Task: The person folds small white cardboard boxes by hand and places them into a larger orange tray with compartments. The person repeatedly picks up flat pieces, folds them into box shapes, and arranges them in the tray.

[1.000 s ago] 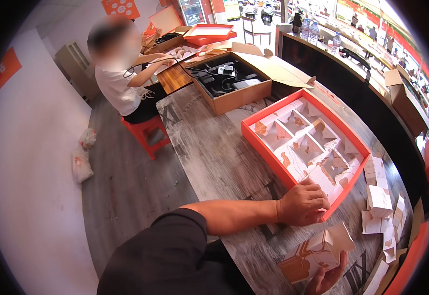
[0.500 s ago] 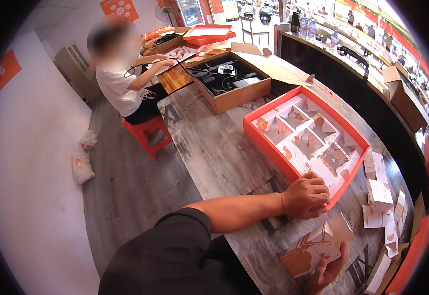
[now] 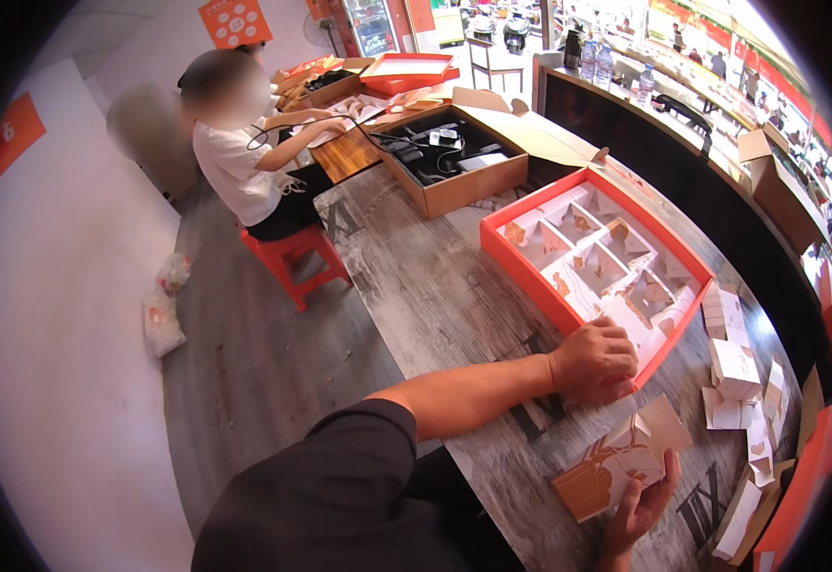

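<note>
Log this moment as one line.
left hand: at near end of red tray | right hand: holding brown-printed carton | nearby: loose white cartons

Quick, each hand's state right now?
Left hand: curled at the red box's near rim; grip cannot be told.
Right hand: holding the patterned carton.

the table, viewed from above: at its center-right lies the partitioned box, with the left hand at its near corner. before this corner, over the near part of the table, the carton is in the right hand. loose cartons lie right of the partitioned box. behind it and to the left stands the cardboard box, with devices inside. farther left, a co-worker sits on a stool; bags rest on the floor beside the left wall. behind the table, toward the right, runs a counter with bottles on top.
</note>
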`<state>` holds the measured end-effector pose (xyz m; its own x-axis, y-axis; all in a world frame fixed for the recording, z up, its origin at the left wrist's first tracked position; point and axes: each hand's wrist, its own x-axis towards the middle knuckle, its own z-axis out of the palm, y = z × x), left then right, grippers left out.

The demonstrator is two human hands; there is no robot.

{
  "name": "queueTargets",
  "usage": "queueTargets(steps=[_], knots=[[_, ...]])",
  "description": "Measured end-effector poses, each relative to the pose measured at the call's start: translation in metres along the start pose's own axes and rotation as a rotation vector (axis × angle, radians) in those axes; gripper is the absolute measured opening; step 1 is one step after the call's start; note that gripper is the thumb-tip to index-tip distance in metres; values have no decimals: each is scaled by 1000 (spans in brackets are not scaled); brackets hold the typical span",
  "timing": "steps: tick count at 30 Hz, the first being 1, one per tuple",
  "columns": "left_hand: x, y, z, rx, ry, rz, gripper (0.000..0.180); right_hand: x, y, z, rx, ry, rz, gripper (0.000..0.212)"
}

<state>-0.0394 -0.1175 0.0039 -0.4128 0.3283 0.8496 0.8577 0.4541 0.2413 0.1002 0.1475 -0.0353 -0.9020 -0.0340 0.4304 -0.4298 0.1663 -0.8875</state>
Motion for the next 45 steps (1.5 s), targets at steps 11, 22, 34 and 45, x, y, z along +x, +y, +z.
queueTargets(steps=[11,22,34,45], knots=[[7,8,7,29,87,25,19,3,13,2,38,29,-46,65],[-22,46,21,-755,-216,-312,58,3,9,0,83,84,30,71],[-21,54,23,-819,-296,-402,62,-1,14,-3,145,113,73,69],[-18,48,15,-820,-361,-365,50,9,8,1,37,-9,-2,71]])
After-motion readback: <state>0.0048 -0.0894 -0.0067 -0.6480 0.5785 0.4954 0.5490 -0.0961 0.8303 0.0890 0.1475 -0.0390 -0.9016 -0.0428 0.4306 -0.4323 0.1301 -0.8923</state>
